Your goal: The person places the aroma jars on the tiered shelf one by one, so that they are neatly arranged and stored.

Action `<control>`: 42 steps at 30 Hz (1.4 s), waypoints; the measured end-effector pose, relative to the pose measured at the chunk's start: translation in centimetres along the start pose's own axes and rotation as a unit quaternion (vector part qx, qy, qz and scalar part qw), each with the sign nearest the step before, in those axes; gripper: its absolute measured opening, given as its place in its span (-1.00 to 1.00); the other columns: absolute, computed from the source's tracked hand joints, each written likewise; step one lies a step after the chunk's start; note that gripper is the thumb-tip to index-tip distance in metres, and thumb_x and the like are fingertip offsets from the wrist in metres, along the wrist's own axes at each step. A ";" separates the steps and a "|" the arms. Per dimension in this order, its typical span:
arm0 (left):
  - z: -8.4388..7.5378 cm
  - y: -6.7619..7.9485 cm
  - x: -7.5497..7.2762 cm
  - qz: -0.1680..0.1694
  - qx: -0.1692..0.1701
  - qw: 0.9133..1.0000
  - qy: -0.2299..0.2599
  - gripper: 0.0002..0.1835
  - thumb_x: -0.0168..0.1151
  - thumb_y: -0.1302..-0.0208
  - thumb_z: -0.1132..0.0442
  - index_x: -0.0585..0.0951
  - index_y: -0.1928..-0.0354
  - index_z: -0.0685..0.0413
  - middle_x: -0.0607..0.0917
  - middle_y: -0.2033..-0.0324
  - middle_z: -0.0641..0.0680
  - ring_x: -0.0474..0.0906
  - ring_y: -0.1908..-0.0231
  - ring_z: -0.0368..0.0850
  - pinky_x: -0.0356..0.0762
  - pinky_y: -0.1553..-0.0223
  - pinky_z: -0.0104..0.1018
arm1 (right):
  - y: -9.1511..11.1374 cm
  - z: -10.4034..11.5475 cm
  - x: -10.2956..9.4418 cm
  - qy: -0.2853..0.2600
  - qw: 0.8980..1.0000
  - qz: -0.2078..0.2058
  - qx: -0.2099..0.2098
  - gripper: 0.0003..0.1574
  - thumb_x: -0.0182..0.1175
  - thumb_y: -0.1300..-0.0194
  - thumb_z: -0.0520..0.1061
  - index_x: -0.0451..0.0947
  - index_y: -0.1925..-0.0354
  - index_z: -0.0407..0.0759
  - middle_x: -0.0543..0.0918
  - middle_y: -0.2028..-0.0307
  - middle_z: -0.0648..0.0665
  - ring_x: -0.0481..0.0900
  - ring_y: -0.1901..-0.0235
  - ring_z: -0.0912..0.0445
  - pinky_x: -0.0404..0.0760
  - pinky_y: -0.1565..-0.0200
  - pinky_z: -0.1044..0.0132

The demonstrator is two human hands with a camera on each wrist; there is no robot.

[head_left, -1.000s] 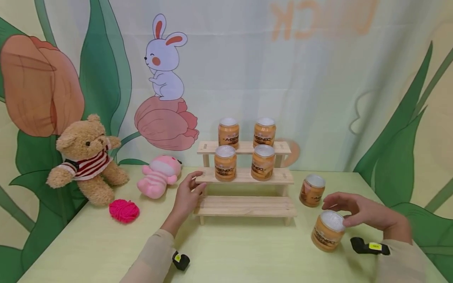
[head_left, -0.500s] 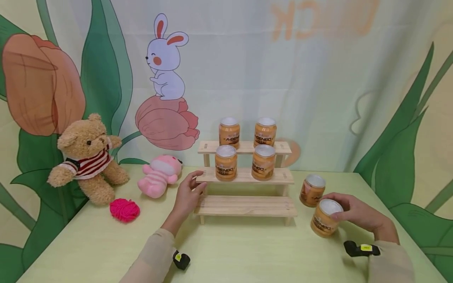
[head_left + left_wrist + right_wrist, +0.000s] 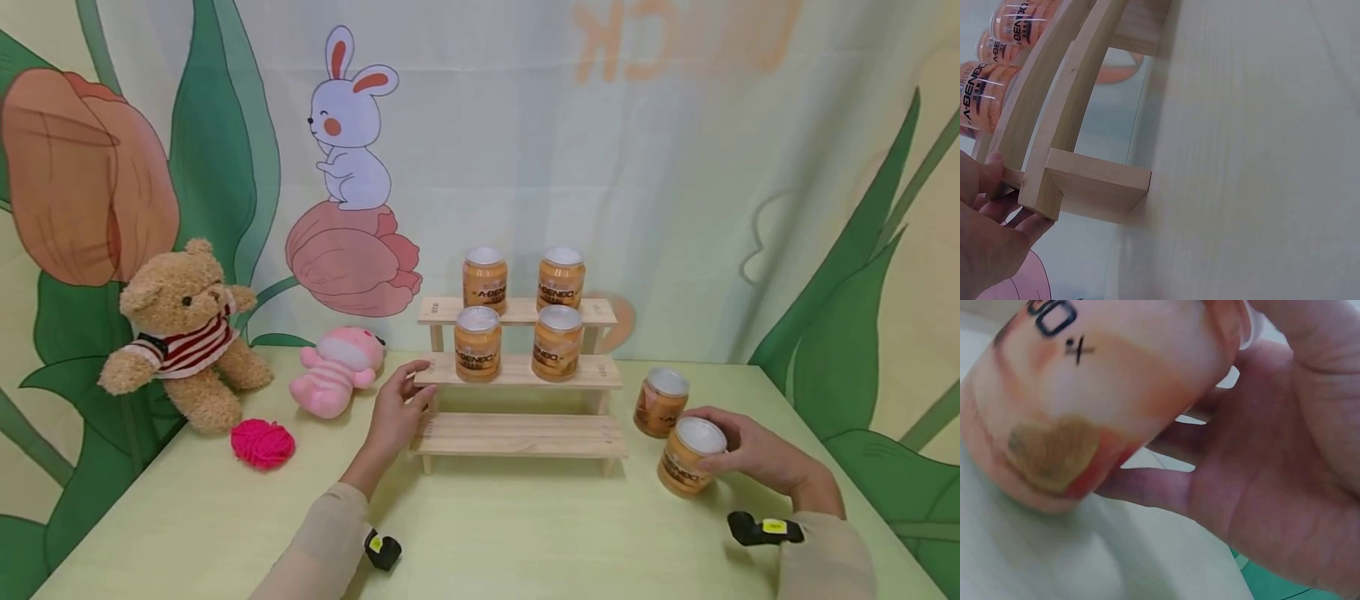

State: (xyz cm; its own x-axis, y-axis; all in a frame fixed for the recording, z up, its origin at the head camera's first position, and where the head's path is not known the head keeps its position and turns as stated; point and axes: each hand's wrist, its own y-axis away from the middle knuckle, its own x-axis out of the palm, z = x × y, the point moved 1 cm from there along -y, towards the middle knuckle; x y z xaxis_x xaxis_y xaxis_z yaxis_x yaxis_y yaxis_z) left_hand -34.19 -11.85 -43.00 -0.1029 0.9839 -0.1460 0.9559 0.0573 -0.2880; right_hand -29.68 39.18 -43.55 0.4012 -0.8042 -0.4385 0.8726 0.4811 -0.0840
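A three-tier wooden display stand point(image 3: 517, 433) stands mid-table. Two orange cans with silver lids sit on its top tier and two on its middle tier, among them the middle-left can point(image 3: 477, 350). My left hand point(image 3: 395, 414) grips the stand's left end; in the left wrist view its thumb and fingers close about the wooden end point(image 3: 1040, 197). At the right, my right hand point(image 3: 761, 458) holds another orange can point(image 3: 681, 471), thumb near the lid and fingers behind. The right wrist view shows this can point(image 3: 1097, 394) tilted against the fingers. Close behind it stands one more can point(image 3: 660, 408).
On the left sit a teddy bear point(image 3: 191, 333) in a striped shirt, a pink plush toy point(image 3: 333, 379) and a ball of magenta yarn point(image 3: 262, 443). A printed curtain point(image 3: 675, 208) hangs behind the table point(image 3: 525, 533).
My right hand has closed around the front can and shifted it back, nearer to the can behind it. My left hand has stayed on the stand.
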 end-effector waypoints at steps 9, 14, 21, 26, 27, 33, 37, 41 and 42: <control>0.0 0.2 -0.2 -0.001 0.004 1.000 0.000 -0.58 0.24 -0.37 0.44 0.52 -0.24 0.14 0.71 0.14 0.32 0.62 0.17 -0.02 0.50 0.41 -0.44 | -0.9 1.8 0.2 -0.029 0.996 0.023 -0.084 -0.34 0.23 -0.22 -0.49 0.36 -0.30 -0.46 0.65 -0.04 -0.05 0.60 0.03 0.10 0.62 0.07 0.19; 0.0 0.0 -0.2 0.002 0.002 1.000 0.003 -0.58 0.23 -0.38 0.43 0.52 -0.25 0.14 0.69 0.11 0.38 0.61 0.14 0.06 0.48 0.41 -0.45 | -3.3 5.6 2.3 -0.010 0.992 0.037 -0.116 -0.37 0.30 -0.21 -0.44 0.43 -0.25 -0.41 0.57 -0.07 -0.23 0.58 0.03 0.02 0.62 0.08 0.14; 0.0 0.0 0.0 0.000 -0.005 1.000 -0.002 -0.58 0.24 -0.37 0.43 0.52 -0.25 0.14 0.72 0.12 0.32 0.62 0.13 0.02 0.52 0.35 -0.44 | -6.6 9.3 6.6 -0.013 0.996 0.037 -0.081 -0.40 0.39 -0.20 -0.32 0.42 -0.17 -0.29 0.55 -0.01 -0.32 0.57 0.06 -0.05 0.63 0.09 0.09; 0.1 0.0 0.0 -0.001 -0.002 1.000 -0.005 -0.57 0.25 -0.36 0.45 0.52 -0.24 0.13 0.72 0.16 0.29 0.62 0.16 -0.03 0.53 0.36 -0.43 | -8.1 11.0 9.6 -0.007 0.996 0.023 -0.086 -0.40 0.45 -0.17 -0.24 0.47 -0.15 -0.25 0.60 0.00 -0.27 0.60 0.06 -0.09 0.63 0.08 0.09; 0.1 0.0 0.0 -0.002 -0.001 1.000 -0.005 -0.57 0.25 -0.36 0.45 0.52 -0.24 0.13 0.73 0.16 0.29 0.62 0.17 -0.05 0.53 0.35 -0.43 | -8.5 11.3 10.2 -0.004 0.996 0.014 -0.088 -0.39 0.47 -0.16 -0.23 0.48 -0.15 -0.23 0.61 0.00 -0.25 0.61 0.06 -0.09 0.62 0.08 0.09; 0.2 0.0 0.0 -0.001 -0.003 1.000 -0.001 -0.58 0.23 -0.37 0.46 0.52 -0.24 0.14 0.72 0.14 0.31 0.61 0.15 -0.01 0.50 0.39 -0.46 | -10.6 12.7 13.5 0.003 0.994 -0.059 -0.094 -0.34 0.53 -0.10 -0.18 0.52 -0.15 -0.24 0.62 -0.01 -0.21 0.62 0.04 -0.07 0.61 0.06 0.10; 0.1 0.1 0.0 0.002 0.001 1.000 0.006 -0.57 0.24 -0.37 0.44 0.51 -0.25 0.15 0.71 0.11 0.34 0.62 0.12 0.08 0.51 0.39 -0.44 | -11.8 13.4 15.6 0.003 0.991 -0.102 -0.082 -0.32 0.53 -0.10 -0.15 0.52 -0.15 -0.28 0.62 0.00 -0.22 0.61 0.05 -0.05 0.60 0.07 0.12; 0.0 0.2 0.0 0.000 0.007 1.000 0.001 -0.56 0.26 -0.36 0.42 0.50 -0.27 0.18 0.71 0.11 0.36 0.64 0.10 0.08 0.58 0.34 -0.33 | -13.1 13.8 17.2 0.021 0.988 -0.128 -0.083 -0.35 0.53 -0.09 -0.11 0.56 -0.13 -0.25 0.65 0.06 -0.18 0.60 0.10 -0.02 0.60 0.10 0.13; 0.0 0.1 0.0 0.000 0.008 1.000 0.000 -0.56 0.26 -0.36 0.42 0.50 -0.27 0.18 0.71 0.12 0.35 0.64 0.10 0.08 0.59 0.34 -0.31 | -13.3 13.8 17.5 0.026 0.987 -0.132 -0.084 -0.36 0.53 -0.09 -0.11 0.57 -0.12 -0.24 0.66 0.08 -0.17 0.60 0.11 -0.01 0.60 0.12 0.13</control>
State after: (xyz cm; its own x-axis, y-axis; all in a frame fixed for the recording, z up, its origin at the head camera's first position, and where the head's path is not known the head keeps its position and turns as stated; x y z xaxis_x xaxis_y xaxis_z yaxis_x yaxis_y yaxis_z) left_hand -34.08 -11.81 -43.06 -0.1021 0.9841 -0.1452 0.9513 0.0539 -0.3035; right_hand -30.41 13.91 -37.70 0.1470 -0.8928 -0.4258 0.8848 0.3111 -0.3469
